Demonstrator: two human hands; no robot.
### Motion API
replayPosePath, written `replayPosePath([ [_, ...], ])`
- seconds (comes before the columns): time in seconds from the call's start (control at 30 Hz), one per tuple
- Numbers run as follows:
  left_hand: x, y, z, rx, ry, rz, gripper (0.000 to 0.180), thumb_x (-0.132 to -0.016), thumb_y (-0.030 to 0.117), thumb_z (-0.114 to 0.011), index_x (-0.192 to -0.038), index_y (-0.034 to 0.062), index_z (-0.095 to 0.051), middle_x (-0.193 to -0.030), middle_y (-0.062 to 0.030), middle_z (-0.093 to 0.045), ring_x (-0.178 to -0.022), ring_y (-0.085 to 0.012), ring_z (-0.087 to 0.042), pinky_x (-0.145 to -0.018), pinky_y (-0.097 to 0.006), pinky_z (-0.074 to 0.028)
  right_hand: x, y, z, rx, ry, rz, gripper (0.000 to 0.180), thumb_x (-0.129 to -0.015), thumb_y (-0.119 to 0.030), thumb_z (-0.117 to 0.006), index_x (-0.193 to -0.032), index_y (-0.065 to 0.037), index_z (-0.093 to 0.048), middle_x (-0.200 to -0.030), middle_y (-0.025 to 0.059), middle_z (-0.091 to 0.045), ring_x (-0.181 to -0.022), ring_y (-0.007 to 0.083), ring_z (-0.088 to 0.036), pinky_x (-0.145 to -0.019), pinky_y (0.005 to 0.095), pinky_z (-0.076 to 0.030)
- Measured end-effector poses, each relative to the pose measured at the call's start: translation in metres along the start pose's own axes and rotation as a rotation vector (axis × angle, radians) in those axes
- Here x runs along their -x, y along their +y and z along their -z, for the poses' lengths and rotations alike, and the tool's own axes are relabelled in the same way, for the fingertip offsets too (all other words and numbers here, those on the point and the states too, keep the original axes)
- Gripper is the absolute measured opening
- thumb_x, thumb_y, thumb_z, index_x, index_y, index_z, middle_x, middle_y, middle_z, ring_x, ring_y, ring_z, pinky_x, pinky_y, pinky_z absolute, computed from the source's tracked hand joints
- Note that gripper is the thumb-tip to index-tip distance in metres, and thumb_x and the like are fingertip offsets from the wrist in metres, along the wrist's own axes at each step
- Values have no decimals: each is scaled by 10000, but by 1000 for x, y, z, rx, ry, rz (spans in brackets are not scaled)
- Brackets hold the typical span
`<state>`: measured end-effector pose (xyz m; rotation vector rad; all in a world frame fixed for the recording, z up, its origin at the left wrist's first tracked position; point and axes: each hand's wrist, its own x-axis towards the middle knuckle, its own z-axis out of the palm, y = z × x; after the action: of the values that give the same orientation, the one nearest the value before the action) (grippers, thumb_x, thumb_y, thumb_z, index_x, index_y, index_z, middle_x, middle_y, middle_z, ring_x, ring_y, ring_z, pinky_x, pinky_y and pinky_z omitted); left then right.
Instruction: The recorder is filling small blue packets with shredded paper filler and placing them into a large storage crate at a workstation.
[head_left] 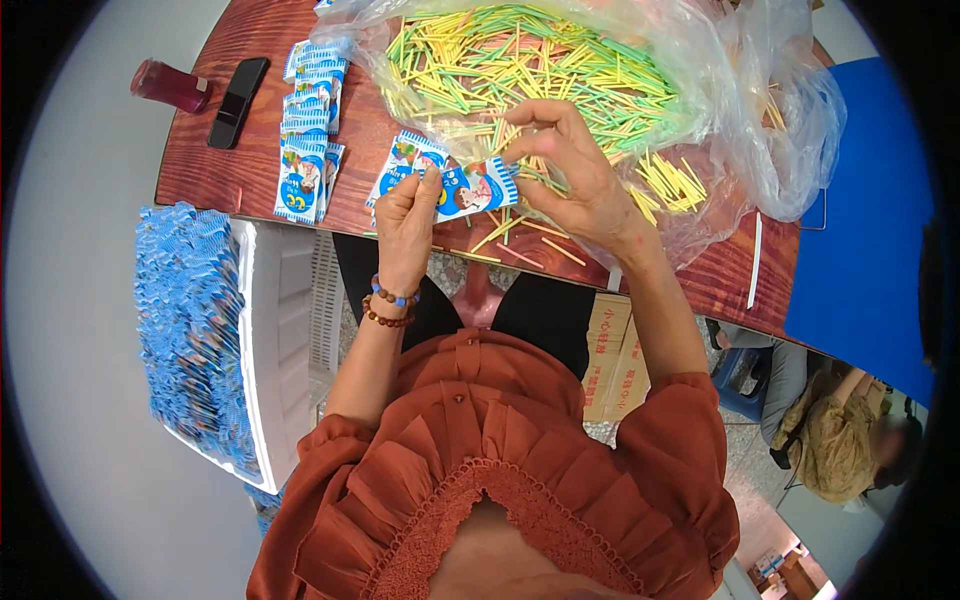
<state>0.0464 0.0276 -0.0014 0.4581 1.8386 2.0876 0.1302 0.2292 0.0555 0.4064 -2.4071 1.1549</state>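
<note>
The left hand (408, 225) pinches a blue-and-white packet (470, 193) between thumb and fingers, above the near edge of the table (230, 180); the right hand (580, 178) has its fingers curled and parted around the packet's right end, and whether they grip it I cannot tell. A loose left pinch could let the packet twist or drop, and a brush of the right forearm could roll the loose sticks (563, 251) off the near edge. The far clear plastic bag (755, 110) spreads open under a heap of yellow, green and pink sticks. To the left, 1 white foam box (285, 340) brims with similar packets; 1 jar (170, 86) shows dark red contents.
</note>
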Motion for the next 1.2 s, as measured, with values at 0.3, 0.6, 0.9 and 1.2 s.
replayPosePath([
  [0.3,0,3,7,51,-46,21,323,-994,199,-560,-702,63,-566,-646,107,-429,-603,12,-287,-505,-208,-219,0,-2,-5,108,-82,79,252,-753,-43,-659,-1004,-66,-649,-1324,133,-503,-1277,323,-431,-1040,448,-339],
  [0.6,6,11,-14,261,-19,139,217,-990,175,-561,-830,54,-643,-730,88,-561,-647,23,-420,-570,-161,-341,5,2,-8,164,-140,91,328,-699,-106,-695,-1027,-98,-702,-1359,136,-513,-1319,356,-398,-1078,485,-302],
  [0.9,11,-1,-16,63,89,80,357,-1009,213,-525,-675,88,-508,-645,104,-378,-610,-8,-254,-517,-228,-187,22,8,-10,58,-191,56,249,-805,-192,-707,-1034,-95,-709,-1404,125,-488,-1316,348,-405,-1073,481,-319],
  [1.2,8,-9,-17,228,165,124,320,-1006,230,-541,-724,85,-588,-665,115,-420,-623,2,-273,-543,-213,-213,17,99,104,889,-10,-583,169,-821,-114,-616,-953,-22,-669,-966,146,-647,-941,347,-617,-818,388,-504],
])
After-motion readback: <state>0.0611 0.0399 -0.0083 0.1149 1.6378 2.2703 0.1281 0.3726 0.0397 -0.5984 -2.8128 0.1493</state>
